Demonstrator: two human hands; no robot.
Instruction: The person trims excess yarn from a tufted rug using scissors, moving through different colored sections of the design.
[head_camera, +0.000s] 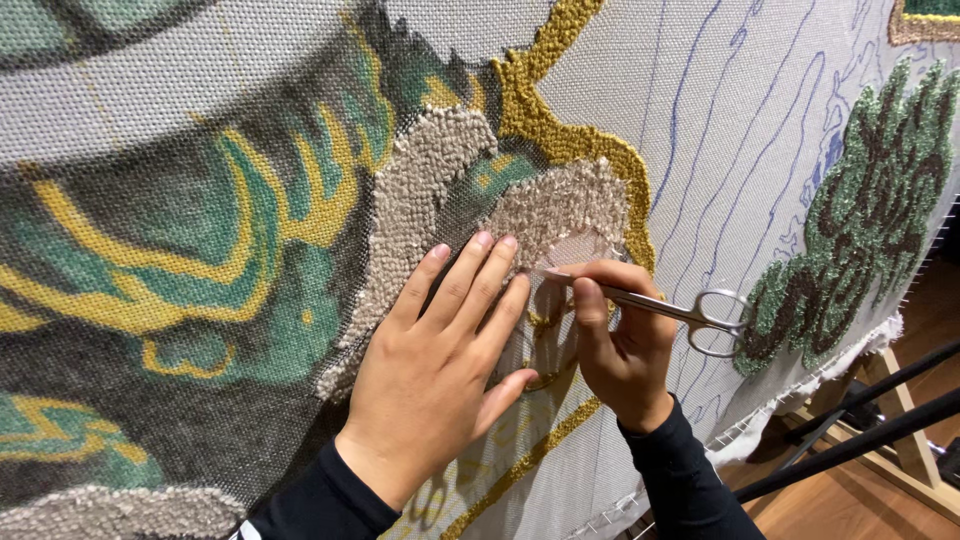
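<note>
A: From where does the camera look?

B: There is one view only, from the person's head; it looks forward and a little down at a stretched canvas (720, 110), which stands nearly upright and leans across the picture; it is very near, so the cloth fills almost the whole frame.

A: What marks the edges?

B: The two hands come in from the bottom, the left hand (440, 350) in the centre, the right hand (620, 340) just beside it; at the lower right corner a bit of wooden floor (850, 500) and a wooden frame leg (905, 420) show; no second view shares the scene.
</note>
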